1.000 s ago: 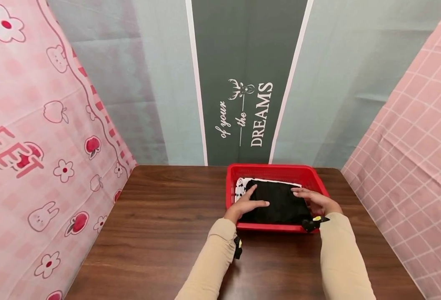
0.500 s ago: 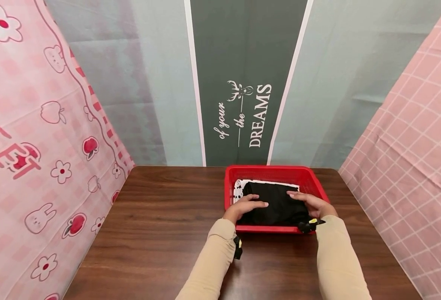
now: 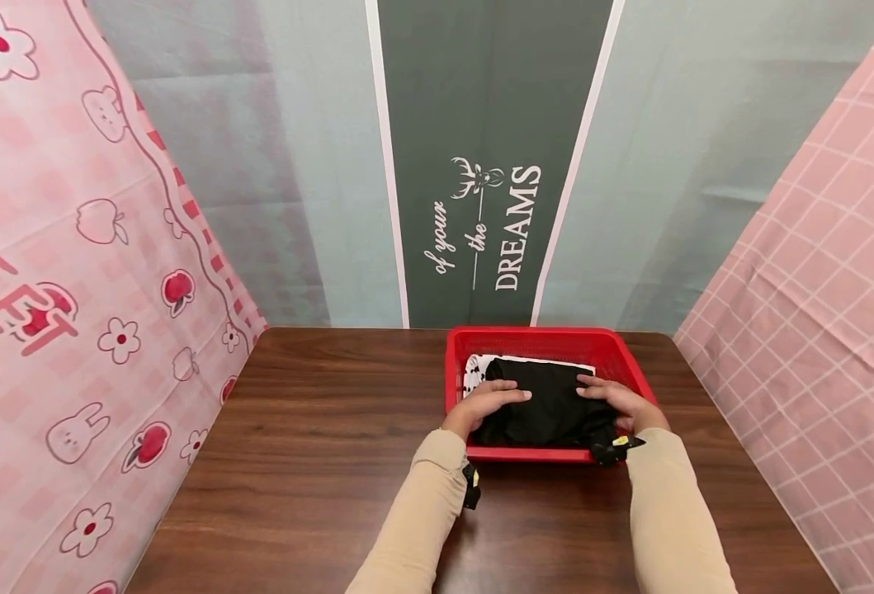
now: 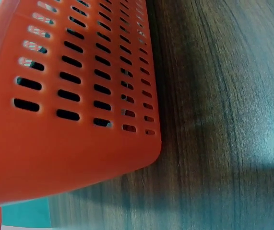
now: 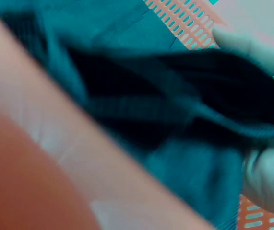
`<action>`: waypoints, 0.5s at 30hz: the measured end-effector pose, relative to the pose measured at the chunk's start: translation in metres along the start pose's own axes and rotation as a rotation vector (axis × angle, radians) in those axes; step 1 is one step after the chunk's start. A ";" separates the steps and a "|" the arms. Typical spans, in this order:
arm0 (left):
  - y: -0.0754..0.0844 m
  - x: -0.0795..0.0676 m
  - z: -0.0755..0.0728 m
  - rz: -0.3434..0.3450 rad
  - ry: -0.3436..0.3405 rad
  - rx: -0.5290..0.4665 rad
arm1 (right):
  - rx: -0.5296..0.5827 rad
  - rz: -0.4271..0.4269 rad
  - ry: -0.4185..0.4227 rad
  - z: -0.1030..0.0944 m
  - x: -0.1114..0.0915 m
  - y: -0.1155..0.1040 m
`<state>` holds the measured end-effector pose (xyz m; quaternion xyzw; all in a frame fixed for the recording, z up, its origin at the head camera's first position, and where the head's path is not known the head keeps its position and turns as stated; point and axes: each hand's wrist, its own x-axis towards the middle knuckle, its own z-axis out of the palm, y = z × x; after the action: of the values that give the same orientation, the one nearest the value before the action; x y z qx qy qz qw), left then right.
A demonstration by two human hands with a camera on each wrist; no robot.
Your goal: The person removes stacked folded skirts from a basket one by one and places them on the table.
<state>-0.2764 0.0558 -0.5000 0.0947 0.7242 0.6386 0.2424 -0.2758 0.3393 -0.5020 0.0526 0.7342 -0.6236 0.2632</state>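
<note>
Right now I am leaning both hands into the red basket [image 3: 548, 338] that is sitting at the far right part of the wooden bench [image 3: 318, 462], close to the hanging backdrop. My left hand [image 3: 484, 404] is lying flat on the left part of the folded black garment [image 3: 548, 408], fingers stretched out and pressing down on the cloth. My right hand [image 3: 618, 403] is resting on the garment's right edge near the basket's right wall; in the right wrist view its fingers [image 5: 266, 177] are curling round a fold of the dark fabric [image 5: 175, 96], so it is gripping the cloth rather than merely touching it. The black garment is lying inside the basket, filling most of its floor, and it is resting on top of a white cloth with black dots [image 3: 475, 371], whose edge is peeking out at the basket's far left corner. In the left wrist view the basket's slotted red wall [image 4: 74, 96] is standing on the dark wood grain of the bench [image 4: 223, 120], just beside my wrist. Both my sleeves are beige.
</note>
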 end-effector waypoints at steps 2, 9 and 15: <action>0.000 0.000 0.001 0.000 0.008 -0.005 | 0.002 -0.033 0.008 0.000 -0.003 -0.001; -0.004 0.003 0.003 0.035 0.091 0.086 | 0.016 -0.125 0.010 -0.001 -0.011 -0.009; 0.001 -0.002 0.005 0.098 0.144 0.103 | -0.059 -0.229 0.066 -0.002 -0.023 -0.017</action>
<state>-0.2722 0.0598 -0.4990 0.0962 0.7661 0.6168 0.1532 -0.2639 0.3436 -0.4770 -0.0190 0.7618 -0.6255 0.1675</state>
